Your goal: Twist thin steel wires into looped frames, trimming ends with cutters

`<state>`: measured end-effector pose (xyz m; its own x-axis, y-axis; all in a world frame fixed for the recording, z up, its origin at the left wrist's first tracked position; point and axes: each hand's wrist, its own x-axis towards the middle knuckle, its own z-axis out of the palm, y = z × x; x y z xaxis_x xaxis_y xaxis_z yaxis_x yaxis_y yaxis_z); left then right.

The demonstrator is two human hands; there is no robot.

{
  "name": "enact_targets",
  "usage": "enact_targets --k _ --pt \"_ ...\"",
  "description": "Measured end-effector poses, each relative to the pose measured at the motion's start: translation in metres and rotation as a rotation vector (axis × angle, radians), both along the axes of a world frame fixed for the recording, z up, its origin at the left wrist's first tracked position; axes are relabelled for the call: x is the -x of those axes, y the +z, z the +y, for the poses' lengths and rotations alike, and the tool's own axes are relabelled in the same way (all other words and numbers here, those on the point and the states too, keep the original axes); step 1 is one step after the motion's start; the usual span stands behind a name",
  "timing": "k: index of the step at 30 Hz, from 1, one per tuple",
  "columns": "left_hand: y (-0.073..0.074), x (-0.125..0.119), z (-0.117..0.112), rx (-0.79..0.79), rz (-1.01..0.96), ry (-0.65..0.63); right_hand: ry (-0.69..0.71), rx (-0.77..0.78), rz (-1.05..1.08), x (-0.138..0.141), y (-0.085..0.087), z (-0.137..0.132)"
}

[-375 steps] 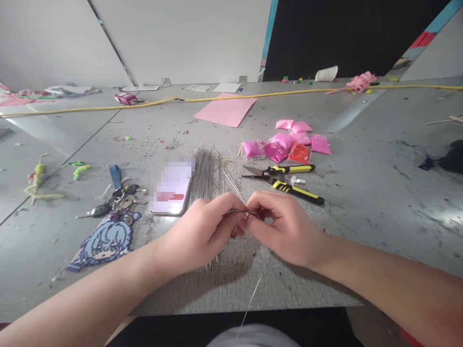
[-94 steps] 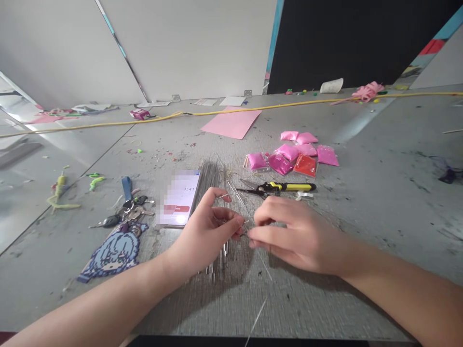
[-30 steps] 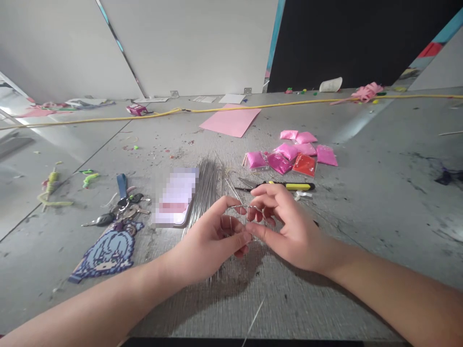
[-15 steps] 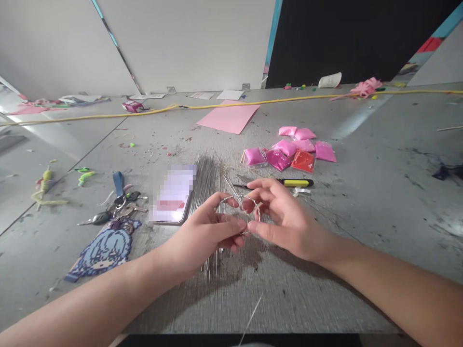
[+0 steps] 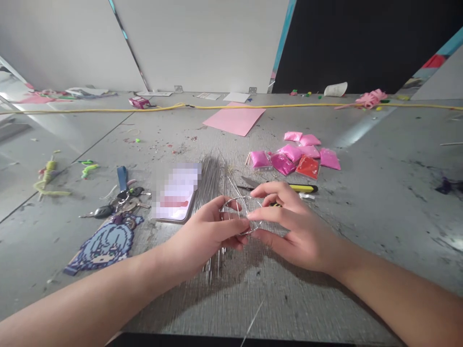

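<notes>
My left hand [image 5: 213, 224] pinches a ring of twisted silver wire [image 5: 237, 197] between thumb and fingers, above the table. Around the ring's right side is my right hand [image 5: 294, 226], its thumb and fingers spread apart. Its index fingertip reaches over the ring close to my left thumb, and the thumb is at the lower rim. Whether the right fingertips touch the wire is hard to make out. A bundle of thin straight metal wires [image 5: 208, 180] lies on the table behind and beneath my left hand. Beyond my right hand are scissors [image 5: 249, 182] and a yellow-and-black cutter knife [image 5: 304, 188].
A phone [image 5: 177, 193] with a blurred screen lies left of the wires. Farther left are keys [image 5: 103, 211] and a blue pixel-art charm [image 5: 106, 243]. Several pink packets [image 5: 291, 153] and a red packet [image 5: 307, 166] sit behind the knife. A yellow cord [image 5: 217, 107] crosses the back.
My right hand's fingers have spread, with the index finger now stretched across the ring and the thumb lower. My left hand keeps its pinch on the ring. The view has shifted slightly.
</notes>
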<state>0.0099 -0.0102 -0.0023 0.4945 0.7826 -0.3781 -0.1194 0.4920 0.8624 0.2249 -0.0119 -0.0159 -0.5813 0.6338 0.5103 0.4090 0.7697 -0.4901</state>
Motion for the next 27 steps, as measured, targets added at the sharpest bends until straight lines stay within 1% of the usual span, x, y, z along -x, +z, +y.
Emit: enact_targets --k 4,8,10,13,18,24,27 --pt "0.000 0.002 0.000 0.006 -0.016 -0.019 0.016 -0.044 0.002 -0.001 -0.001 0.002" --pt "0.001 0.001 -0.002 0.021 -0.012 -0.044 0.058 -0.186 -0.043 -0.004 0.002 0.002" --pt "0.001 0.000 -0.003 0.046 -0.017 -0.055 0.072 -0.229 -0.067 -0.006 0.004 0.001" --pt "0.000 -0.001 -0.004 0.041 -0.016 -0.052 0.075 -0.245 -0.071 -0.006 0.004 0.000" --pt "-0.001 -0.001 -0.004 -0.039 -0.012 -0.035 0.089 -0.269 -0.046 -0.004 0.005 -0.002" --pt "-0.007 0.000 -0.003 -0.140 0.015 -0.037 0.081 -0.240 -0.080 0.000 0.011 -0.006" --pt "-0.009 -0.001 -0.002 -0.158 0.027 -0.041 0.061 -0.229 -0.117 0.001 0.014 -0.009"
